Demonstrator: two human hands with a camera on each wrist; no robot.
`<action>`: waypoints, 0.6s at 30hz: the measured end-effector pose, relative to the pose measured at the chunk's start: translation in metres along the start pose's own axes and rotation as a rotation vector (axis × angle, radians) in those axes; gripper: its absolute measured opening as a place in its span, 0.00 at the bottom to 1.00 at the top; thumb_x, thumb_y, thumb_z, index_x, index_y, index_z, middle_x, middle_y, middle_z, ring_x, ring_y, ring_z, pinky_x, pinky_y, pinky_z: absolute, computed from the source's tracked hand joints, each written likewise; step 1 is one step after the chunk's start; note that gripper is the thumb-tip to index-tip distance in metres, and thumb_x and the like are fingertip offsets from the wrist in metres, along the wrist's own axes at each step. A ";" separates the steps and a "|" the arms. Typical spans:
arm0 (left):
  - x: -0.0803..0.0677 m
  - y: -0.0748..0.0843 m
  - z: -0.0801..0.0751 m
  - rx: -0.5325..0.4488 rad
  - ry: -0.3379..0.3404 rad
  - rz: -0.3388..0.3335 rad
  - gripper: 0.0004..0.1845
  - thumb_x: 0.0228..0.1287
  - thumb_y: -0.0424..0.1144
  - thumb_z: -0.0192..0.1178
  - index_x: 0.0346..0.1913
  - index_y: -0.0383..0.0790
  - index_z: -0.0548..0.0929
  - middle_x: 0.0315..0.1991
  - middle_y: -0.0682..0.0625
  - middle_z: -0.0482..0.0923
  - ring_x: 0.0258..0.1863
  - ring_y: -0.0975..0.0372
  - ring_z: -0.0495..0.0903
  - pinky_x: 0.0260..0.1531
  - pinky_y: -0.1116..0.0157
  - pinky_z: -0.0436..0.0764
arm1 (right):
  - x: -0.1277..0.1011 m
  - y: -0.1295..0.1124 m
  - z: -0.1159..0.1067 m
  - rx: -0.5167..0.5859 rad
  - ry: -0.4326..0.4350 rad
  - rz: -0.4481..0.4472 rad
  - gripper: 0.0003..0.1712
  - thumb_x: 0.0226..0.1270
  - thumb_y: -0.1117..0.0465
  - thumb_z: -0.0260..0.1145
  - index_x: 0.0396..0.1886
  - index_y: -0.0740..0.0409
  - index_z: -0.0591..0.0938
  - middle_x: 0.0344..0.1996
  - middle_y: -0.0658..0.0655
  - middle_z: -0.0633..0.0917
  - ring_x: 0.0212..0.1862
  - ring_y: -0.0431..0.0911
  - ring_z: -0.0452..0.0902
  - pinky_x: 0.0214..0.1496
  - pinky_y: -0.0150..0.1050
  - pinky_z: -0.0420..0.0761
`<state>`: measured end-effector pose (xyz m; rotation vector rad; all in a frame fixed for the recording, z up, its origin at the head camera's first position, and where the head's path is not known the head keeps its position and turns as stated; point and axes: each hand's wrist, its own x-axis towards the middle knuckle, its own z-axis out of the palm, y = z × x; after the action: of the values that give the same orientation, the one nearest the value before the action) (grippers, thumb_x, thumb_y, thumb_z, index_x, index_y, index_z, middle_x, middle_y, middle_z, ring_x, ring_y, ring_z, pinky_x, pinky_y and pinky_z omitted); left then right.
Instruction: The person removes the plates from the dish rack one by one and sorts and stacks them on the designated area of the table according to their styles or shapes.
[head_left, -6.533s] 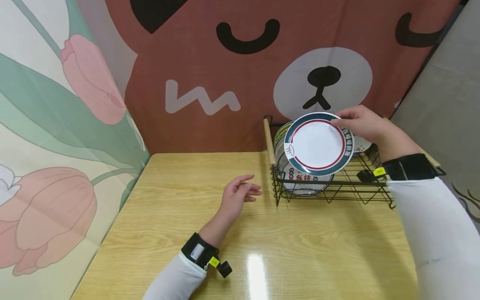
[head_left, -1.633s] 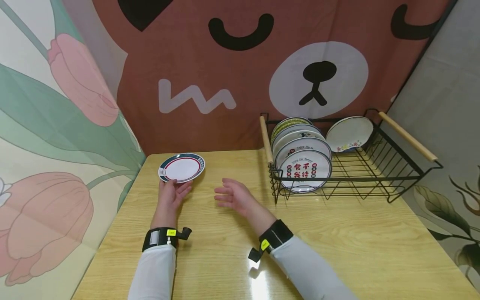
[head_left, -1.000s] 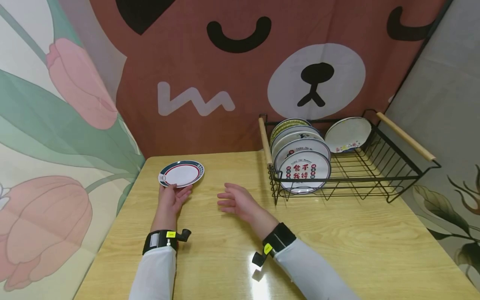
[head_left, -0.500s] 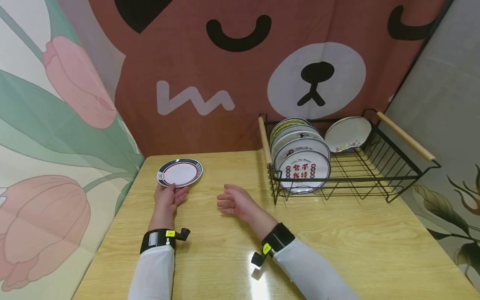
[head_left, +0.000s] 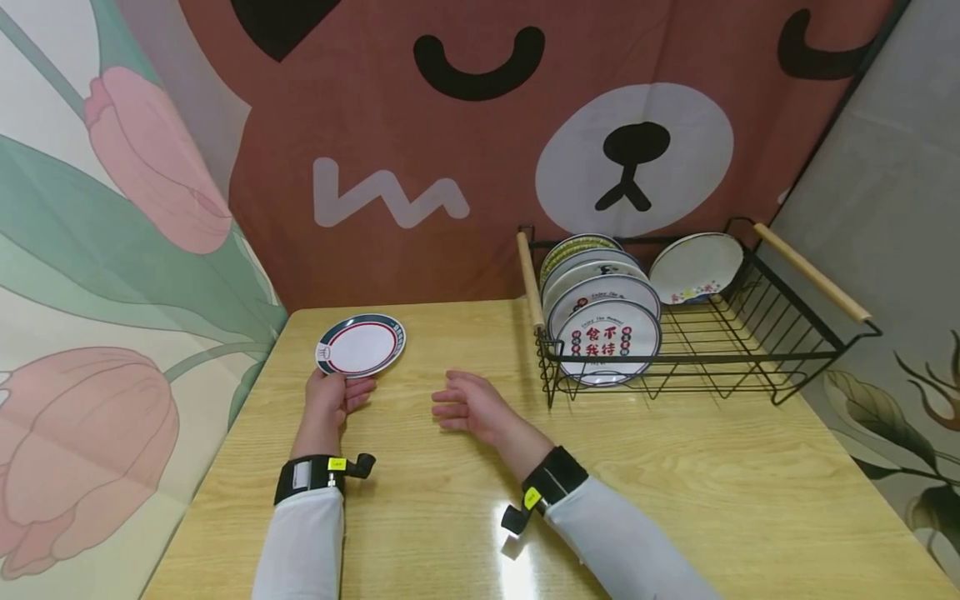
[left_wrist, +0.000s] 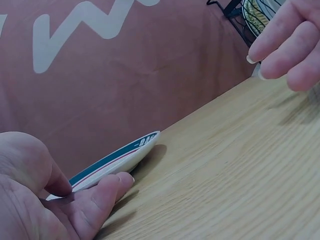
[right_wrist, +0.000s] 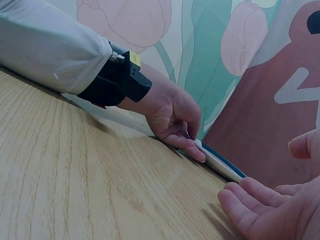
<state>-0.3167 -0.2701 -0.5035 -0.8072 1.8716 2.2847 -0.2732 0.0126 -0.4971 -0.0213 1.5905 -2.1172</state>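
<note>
My left hand (head_left: pixel 330 396) pinches the near rim of a small round plate (head_left: pixel 362 345) at the far left of the table. The plate is white with a dark teal band and a red ring. In the left wrist view its rim (left_wrist: pixel 117 155) casts a shadow on the wood, and the thumb lies over the edge with fingers beneath. My right hand (head_left: pixel 476 408) hovers over the table to the plate's right, fingers extended and holding nothing. In the right wrist view the left hand (right_wrist: pixel 177 120) grips the plate's edge.
A black wire dish rack (head_left: pixel 712 359) with wooden handles (head_left: pixel 813 272) stands at the back right. Several plates lean upright in its left side, the front one (head_left: pixel 611 321) bearing red characters. A floral plate (head_left: pixel 697 262) leans at its back right. A printed cloth (head_left: pixel 390 258) hangs behind the table.
Earlier the right hand held the teal-banded plate above the rack; now it is in the left hand at the table's far left. Over the last second the left hand shifts slightly left.
</note>
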 end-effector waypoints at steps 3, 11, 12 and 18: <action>0.000 0.000 -0.001 0.019 -0.010 0.001 0.28 0.84 0.43 0.41 0.82 0.51 0.54 0.33 0.49 0.91 0.35 0.58 0.93 0.34 0.61 0.90 | -0.001 0.001 0.000 -0.003 -0.004 0.002 0.36 0.79 0.56 0.53 0.82 0.59 0.57 0.67 0.73 0.77 0.62 0.63 0.82 0.58 0.51 0.86; -0.003 0.003 -0.003 0.051 -0.035 -0.022 0.30 0.84 0.45 0.44 0.82 0.54 0.53 0.36 0.48 0.91 0.36 0.57 0.93 0.36 0.59 0.90 | -0.001 0.002 0.001 -0.018 -0.008 0.005 0.35 0.79 0.56 0.53 0.81 0.59 0.58 0.67 0.73 0.77 0.61 0.62 0.83 0.56 0.49 0.87; -0.004 0.004 -0.003 0.058 -0.046 -0.024 0.30 0.84 0.44 0.44 0.82 0.54 0.51 0.37 0.48 0.91 0.37 0.57 0.93 0.37 0.59 0.90 | -0.001 0.002 0.001 -0.019 -0.010 0.005 0.35 0.79 0.56 0.53 0.81 0.59 0.58 0.67 0.73 0.77 0.61 0.62 0.83 0.56 0.49 0.87; -0.007 0.013 -0.010 0.178 -0.031 -0.016 0.42 0.83 0.45 0.42 0.83 0.54 0.25 0.39 0.44 0.90 0.36 0.55 0.93 0.39 0.56 0.90 | -0.004 0.000 0.004 -0.022 -0.011 0.002 0.35 0.79 0.55 0.53 0.80 0.59 0.60 0.66 0.72 0.78 0.61 0.62 0.83 0.57 0.50 0.87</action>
<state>-0.3122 -0.2806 -0.4897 -0.7546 2.0113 2.0716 -0.2681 0.0107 -0.4950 -0.0380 1.6065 -2.0951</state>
